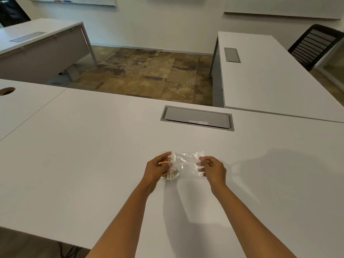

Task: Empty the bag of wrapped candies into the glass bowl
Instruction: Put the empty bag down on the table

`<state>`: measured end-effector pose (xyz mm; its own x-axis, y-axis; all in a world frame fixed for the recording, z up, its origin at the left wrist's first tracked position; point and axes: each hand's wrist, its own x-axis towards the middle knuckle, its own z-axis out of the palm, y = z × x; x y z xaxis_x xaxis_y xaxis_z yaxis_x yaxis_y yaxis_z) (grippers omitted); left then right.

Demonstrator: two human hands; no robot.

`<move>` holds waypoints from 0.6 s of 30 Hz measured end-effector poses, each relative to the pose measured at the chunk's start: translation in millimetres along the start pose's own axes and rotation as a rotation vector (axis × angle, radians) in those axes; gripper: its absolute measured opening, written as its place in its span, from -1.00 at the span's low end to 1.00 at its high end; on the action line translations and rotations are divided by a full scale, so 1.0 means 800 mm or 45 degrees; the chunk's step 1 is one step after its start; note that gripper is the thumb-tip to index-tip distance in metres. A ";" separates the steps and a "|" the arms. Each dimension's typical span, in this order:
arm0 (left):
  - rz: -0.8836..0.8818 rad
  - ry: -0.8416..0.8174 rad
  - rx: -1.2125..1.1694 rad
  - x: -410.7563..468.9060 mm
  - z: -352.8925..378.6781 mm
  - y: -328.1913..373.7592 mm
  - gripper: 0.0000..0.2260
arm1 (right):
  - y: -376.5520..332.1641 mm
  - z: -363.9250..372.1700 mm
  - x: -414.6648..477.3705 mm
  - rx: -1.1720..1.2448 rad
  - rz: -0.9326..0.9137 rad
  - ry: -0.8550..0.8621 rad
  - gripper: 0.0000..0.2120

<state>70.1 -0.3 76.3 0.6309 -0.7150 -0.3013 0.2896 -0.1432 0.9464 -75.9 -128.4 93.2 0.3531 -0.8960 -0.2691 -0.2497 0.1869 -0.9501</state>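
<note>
The big white table (93, 146) fills the near part of the view, w/ both bare arms reaching out over it. The left hand (158, 169) pinches the left end of the clear plastic bag (188, 164), fingers shut tight on it. Right under that hand sits the glass bowl (172, 175), partly hidden by the hand & the bag. A few wrapped candies (174, 172), orange & red, show inside the bowl; can't tell if any are left in the bag. The bag is stretched flat between the 2 hands, just above the bowl. The right hand (214, 169) pinches the bag's right end, fingers closed on it too. Farther back is a gray cable hatch (197, 118) set in the table.
</note>
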 end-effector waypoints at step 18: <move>-0.226 0.203 0.390 -0.076 -0.054 -0.090 -0.57 | 0.122 0.024 -0.078 -0.311 0.152 -0.235 -0.83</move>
<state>41.5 83.1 21.4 0.7013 -0.5490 -0.4548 0.1912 -0.4697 0.8619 -105.1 -46.1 14.0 0.4606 -0.7812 -0.4213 -0.4997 0.1640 -0.8505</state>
